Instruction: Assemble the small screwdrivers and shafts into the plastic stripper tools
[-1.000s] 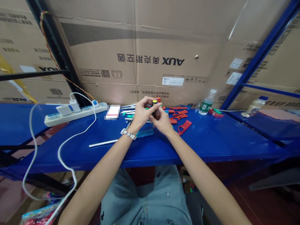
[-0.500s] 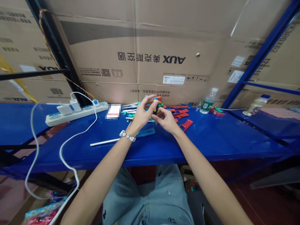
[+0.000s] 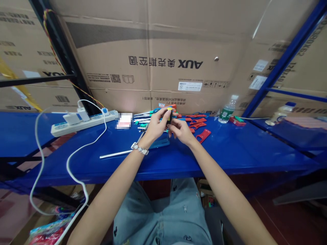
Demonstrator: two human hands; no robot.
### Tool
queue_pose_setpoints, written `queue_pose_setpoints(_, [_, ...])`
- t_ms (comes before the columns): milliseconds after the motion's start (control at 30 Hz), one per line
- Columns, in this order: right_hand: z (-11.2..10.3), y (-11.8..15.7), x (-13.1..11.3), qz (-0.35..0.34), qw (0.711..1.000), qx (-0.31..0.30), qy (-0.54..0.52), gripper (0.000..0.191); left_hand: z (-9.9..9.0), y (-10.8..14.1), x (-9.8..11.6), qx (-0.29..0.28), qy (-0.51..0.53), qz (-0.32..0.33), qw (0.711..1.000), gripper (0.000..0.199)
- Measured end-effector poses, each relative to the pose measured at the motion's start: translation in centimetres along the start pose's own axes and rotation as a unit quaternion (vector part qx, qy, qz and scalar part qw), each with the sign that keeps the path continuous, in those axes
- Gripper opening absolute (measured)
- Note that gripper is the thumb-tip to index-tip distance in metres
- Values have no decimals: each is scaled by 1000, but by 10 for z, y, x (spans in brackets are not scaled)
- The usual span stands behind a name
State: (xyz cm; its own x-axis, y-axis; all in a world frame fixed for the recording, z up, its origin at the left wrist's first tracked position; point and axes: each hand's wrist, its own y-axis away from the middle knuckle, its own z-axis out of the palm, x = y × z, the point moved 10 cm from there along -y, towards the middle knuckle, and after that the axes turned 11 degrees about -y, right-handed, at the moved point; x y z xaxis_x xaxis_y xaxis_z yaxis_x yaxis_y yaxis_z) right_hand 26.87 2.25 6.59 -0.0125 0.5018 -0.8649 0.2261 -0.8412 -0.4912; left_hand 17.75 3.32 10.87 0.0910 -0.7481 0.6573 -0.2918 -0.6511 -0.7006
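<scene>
My left hand (image 3: 157, 124), with a bracelet watch on its wrist, is closed around a small black and yellow handle (image 3: 169, 115) held upright above the table. A thin metal shaft (image 3: 168, 133) seems to run down below it. My right hand (image 3: 182, 131) has its fingers pinched together at the handle's lower end; what lies between the fingertips is hidden. Beneath the hands lies a flat blue piece (image 3: 160, 143), and a long metal rod (image 3: 114, 154) sticks out to its left.
Several red plastic pieces (image 3: 203, 135) and tools with metal shafts (image 3: 143, 115) lie behind the hands on the blue table (image 3: 245, 149). A power strip (image 3: 84, 126) with a white cable sits left. A water bottle (image 3: 227, 110) stands right, before a large carton (image 3: 163, 41).
The fingers of my left hand have come lower around the handle, so its yellow top shows more plainly. My right fingers have shifted slightly at its lower end.
</scene>
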Motion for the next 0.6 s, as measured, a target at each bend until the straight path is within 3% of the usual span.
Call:
queue_pose_setpoints(100, [-2, 0, -1, 0, 1000, 0, -1, 41, 0, 1, 0, 12, -2, 2, 1000, 38])
queue_pose_setpoints(300, [-5, -4, 11, 0, 998, 50, -46, 52, -10, 1, -3, 130, -8, -18, 991, 38])
queue_pose_setpoints(433, [-8, -3, 14, 20, 997, 59, -49, 52, -4, 0, -4, 87, 6, -17, 996, 34])
queue_pose_setpoints(600, [-5, -2, 4, 25, 998, 9, -58, 45, 4, 0, -4, 13, 14, -8, 1000, 40])
